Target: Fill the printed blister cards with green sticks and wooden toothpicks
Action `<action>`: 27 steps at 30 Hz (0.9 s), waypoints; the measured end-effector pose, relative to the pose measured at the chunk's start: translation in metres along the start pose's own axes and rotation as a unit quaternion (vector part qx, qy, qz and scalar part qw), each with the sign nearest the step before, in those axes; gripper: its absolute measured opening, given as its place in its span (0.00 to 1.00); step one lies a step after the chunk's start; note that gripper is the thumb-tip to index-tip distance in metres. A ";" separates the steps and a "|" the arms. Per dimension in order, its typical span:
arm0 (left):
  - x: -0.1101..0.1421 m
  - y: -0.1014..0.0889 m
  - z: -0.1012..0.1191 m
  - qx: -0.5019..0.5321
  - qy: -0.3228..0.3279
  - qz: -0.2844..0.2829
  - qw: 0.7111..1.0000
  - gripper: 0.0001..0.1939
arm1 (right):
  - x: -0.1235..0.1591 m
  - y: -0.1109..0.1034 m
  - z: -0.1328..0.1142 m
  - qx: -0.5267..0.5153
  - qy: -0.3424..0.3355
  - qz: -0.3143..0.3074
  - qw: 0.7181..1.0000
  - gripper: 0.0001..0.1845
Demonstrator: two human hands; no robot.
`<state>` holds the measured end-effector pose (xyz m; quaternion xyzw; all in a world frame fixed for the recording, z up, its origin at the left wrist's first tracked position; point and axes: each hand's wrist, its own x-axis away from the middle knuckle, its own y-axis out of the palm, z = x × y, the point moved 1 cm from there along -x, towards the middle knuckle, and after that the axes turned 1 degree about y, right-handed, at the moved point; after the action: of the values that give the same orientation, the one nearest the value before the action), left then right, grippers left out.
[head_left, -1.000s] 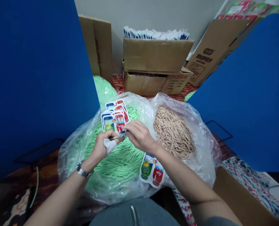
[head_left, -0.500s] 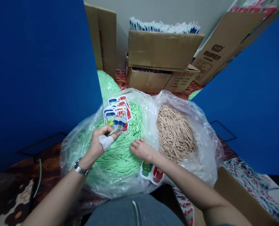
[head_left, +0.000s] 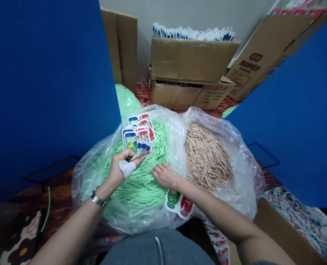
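Head view shows two hands set apart over a big clear bag (head_left: 86, 184) of thin green sticks (head_left: 145, 186). The left hand (head_left: 116, 169) pinches a small packet (head_left: 144, 147) with its thumb and fingers. This packet has blue and white parts, and it tilts over the sticks. The right hand (head_left: 166, 176) rests on top of the sticks with its fingers bent. It is hard to tell if it has picked any up.

The packet sits a little farther out than the right hand's fingers, and to their left. Green sticks are right under the right hand, so it is the nearer one to them. Many of them there lie roughly side to side, but they are jumbled. More packets (head_left: 131, 139) lie in a pile past the left hand. One loose packet (head_left: 179, 204) lies partly under the right arm. Brown sticks (head_left: 207, 158) are off to the right.
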<state>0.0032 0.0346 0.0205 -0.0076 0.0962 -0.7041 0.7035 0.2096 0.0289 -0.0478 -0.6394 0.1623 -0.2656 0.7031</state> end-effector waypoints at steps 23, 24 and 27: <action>0.001 -0.002 -0.007 -0.042 0.025 0.014 0.999 0.16 | 0.008 -0.025 0.021 -0.228 0.169 -0.006 0.959 0.08; 0.001 -0.003 -0.007 -0.044 0.027 0.016 0.999 0.16 | 0.008 -0.025 0.022 -0.262 0.175 0.018 0.949 0.08; 0.001 -0.003 -0.007 -0.042 0.025 0.021 0.999 0.16 | 0.009 -0.029 0.023 -0.376 0.168 0.103 0.905 0.08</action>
<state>-0.0009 0.0348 0.0139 -0.0179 0.1432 -0.6845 0.7146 0.2252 0.0415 -0.0154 -0.7819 0.4312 -0.2146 0.3959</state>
